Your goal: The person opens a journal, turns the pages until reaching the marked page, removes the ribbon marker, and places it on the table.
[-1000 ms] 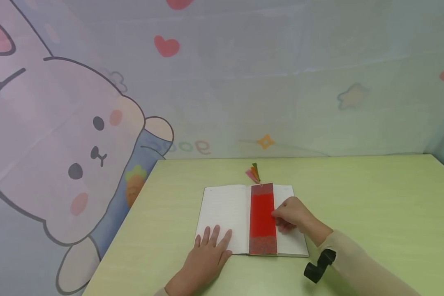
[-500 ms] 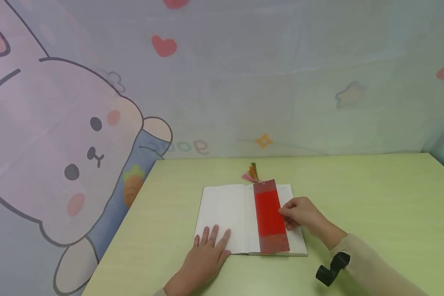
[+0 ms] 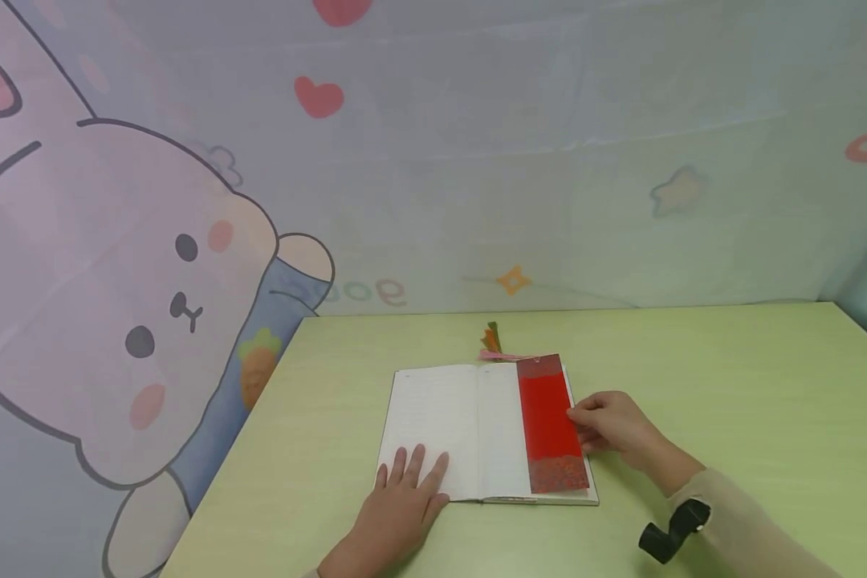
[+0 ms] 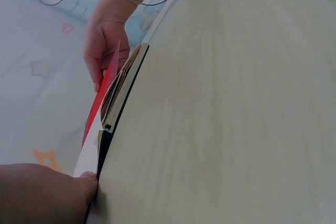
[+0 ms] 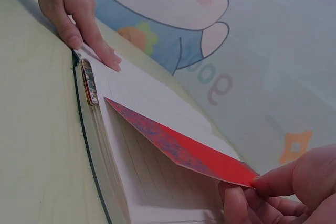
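Half done, perhaps: holding red bookmark (image 3: 551, 421) in narrow pinching grip of right hand (image 3: 612, 424), tilted over notebook (image 3: 502, 437), neither flat nor clear; resting spread left hand (image 3: 400, 507) on left page (image 3: 433, 413).

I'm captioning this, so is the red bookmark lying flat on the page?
No, in the right wrist view the right hand holds the red bookmark tilted, one edge raised above the page.

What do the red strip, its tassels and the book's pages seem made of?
Red strip: probably stiff, smooth card; tilted up by one edge, it barely bends. Tassels: perhaps soft thread, flaring in bunches. Pages: likely matt paper, faintly ruled, without glare.
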